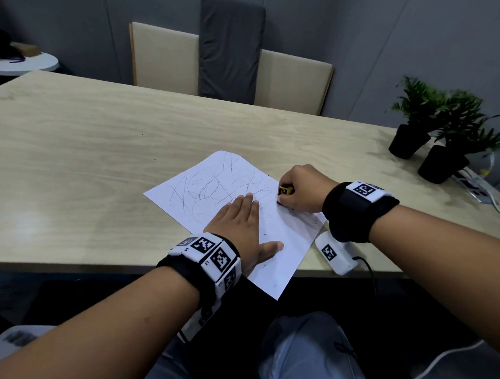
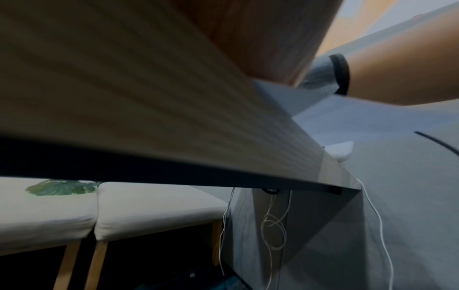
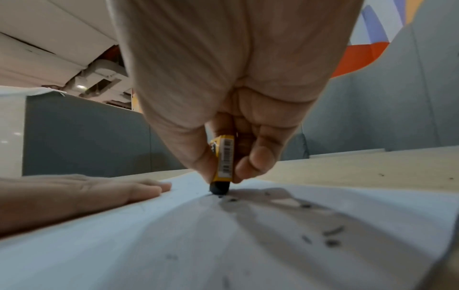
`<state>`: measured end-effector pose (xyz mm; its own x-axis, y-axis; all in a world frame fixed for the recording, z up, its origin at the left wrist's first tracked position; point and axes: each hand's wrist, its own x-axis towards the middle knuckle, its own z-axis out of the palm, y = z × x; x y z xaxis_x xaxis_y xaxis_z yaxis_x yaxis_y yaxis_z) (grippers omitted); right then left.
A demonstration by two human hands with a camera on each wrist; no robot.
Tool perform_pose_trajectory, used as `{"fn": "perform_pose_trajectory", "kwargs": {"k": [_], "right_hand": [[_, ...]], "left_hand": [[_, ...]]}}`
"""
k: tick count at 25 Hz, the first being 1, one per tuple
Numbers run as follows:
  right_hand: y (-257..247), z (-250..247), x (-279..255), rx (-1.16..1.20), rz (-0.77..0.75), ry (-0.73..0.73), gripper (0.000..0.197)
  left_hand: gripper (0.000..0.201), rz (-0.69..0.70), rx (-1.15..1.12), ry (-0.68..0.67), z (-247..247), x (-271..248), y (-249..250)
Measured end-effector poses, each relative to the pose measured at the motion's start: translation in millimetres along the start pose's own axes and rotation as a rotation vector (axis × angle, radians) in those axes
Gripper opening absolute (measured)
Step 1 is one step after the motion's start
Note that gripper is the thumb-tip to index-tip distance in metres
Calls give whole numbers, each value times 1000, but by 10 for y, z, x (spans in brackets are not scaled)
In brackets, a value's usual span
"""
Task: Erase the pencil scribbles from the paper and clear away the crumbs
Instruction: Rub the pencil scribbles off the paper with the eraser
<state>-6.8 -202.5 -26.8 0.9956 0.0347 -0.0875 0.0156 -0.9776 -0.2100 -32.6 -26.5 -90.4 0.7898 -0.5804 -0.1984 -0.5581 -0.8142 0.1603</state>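
Pinching a yellow-sleeved eraser (image 3: 222, 159), the right hand (image 1: 300, 188) presses it onto scribbled paper (image 1: 214, 188); the left hand (image 1: 239, 227) lies flat, fingers together; two potted plants (image 1: 429, 130) stand well right.

Part of the paper (image 1: 285, 239) covered by the left hand (image 1: 239, 227); near corner overhanging the table (image 1: 70, 168) edge. Most of the eraser (image 3: 224, 159) wrapped inside the right hand (image 3: 233, 94), label print too small to read. Left wrist view mostly blurred table edge. Potted plants (image 1: 440, 123) cut off at the frame's right edge.
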Motion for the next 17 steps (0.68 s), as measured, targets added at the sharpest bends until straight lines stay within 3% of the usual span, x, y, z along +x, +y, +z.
{"fn": "perform_pose_trajectory", "kwargs": {"k": [5, 10, 15, 17], "right_hand": [[-70, 39, -63, -2, -45, -78, 21], [212, -117, 4, -17, 109, 7, 17], [40, -41, -160, 89, 31, -103, 15], [139, -50, -142, 61, 80, -57, 15]], "left_hand": [[96, -3, -4, -1, -7, -14, -1], [96, -7, -1, -4, -11, -11, 9], [96, 1, -7, 6, -1, -7, 2], [96, -2, -11, 10, -2, -11, 6]]}}
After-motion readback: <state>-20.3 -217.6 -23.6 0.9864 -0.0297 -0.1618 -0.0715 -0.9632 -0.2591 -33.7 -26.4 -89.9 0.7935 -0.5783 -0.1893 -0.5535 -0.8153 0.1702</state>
